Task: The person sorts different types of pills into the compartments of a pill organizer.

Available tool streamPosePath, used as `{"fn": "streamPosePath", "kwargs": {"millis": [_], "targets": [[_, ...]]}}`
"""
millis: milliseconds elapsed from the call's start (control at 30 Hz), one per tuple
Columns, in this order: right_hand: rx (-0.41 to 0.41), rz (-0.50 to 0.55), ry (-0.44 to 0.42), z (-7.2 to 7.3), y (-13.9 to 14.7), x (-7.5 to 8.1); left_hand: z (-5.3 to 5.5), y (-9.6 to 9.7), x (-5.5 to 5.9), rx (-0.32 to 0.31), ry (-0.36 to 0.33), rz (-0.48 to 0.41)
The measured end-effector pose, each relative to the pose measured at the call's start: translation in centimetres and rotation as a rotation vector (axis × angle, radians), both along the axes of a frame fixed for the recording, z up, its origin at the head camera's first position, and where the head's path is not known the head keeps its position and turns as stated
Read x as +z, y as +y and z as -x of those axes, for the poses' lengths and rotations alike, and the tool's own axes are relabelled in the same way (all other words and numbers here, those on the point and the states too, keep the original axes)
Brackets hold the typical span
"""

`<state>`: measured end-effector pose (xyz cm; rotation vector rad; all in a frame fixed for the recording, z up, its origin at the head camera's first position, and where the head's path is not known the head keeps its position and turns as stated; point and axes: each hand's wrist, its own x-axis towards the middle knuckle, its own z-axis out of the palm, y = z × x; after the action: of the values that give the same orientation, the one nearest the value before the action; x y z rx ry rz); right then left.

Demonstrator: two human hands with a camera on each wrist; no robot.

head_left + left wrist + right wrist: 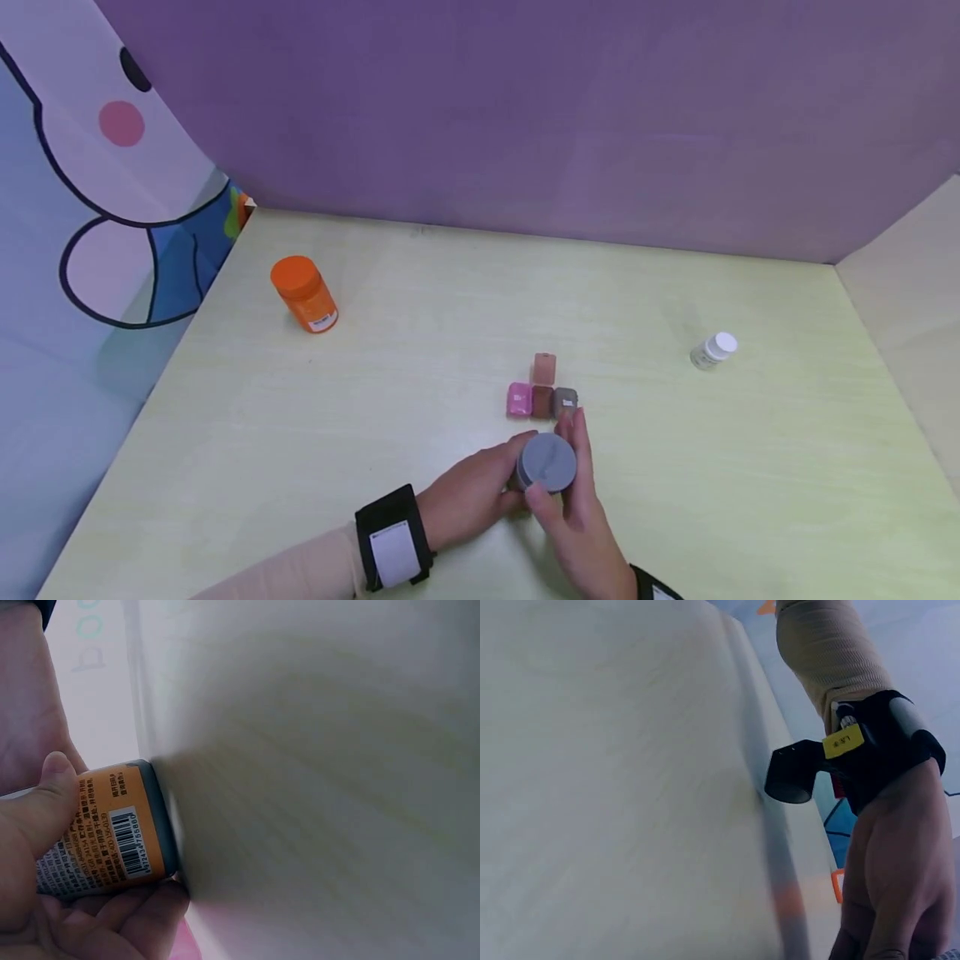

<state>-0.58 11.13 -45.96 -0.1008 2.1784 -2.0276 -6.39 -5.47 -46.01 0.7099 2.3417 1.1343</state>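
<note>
A grey-lidded pill bottle (pixel 548 462) stands between my hands near the front of the table. In the left wrist view the bottle (pixel 112 832) has a dark grey body and an orange label with a barcode. My left hand (pixel 480 492) grips it from the left, thumb on one side and fingers curled round the other. On the right, my right hand (pixel 577 517) holds the lid end, its thumb at the near edge and its fingers along the far right side. The right wrist view shows my left hand (pixel 904 862), with the bottle mostly out of frame.
Just beyond the hands sit small blocks: pink (pixel 519 400), dark brown (pixel 542 402), light brown (pixel 544 369) and grey (pixel 566 400). An orange bottle (pixel 306 296) stands at the back left, a small white-capped bottle (pixel 712 351) at the right. A purple panel (pixel 525 125) borders the table's back.
</note>
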Motion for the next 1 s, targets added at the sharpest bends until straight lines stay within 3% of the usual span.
{"fn": "streamPosePath", "kwargs": {"millis": [67, 300, 400, 567, 800, 1000], "targets": [[-0.033, -0.009, -0.004, 0.0, -0.4, 0.0, 0.0, 0.0, 0.0, -0.001, 0.007, 0.009], [-0.102, 0.000, 0.123, -0.2, -1.0, -0.4, -0.1, 0.2, 0.2, -0.003, 0.047, 0.050], [-0.118, 0.008, 0.123, -0.2, -1.1, -0.6, -0.2, 0.1, 0.3, -0.006, 0.055, 0.053], [-0.119, 0.003, 0.121, -0.2, -1.0, -0.7, -0.3, 0.1, 0.3, -0.008, 0.059, 0.043], [-0.107, 0.006, 0.213, -0.3, -1.0, -1.0, -0.2, 0.0, 0.3, -0.010, 0.055, 0.036], [-0.097, -0.015, 0.183, -0.2, -0.8, -0.9, -0.2, 0.1, 0.3, -0.008, 0.034, 0.050]]}}
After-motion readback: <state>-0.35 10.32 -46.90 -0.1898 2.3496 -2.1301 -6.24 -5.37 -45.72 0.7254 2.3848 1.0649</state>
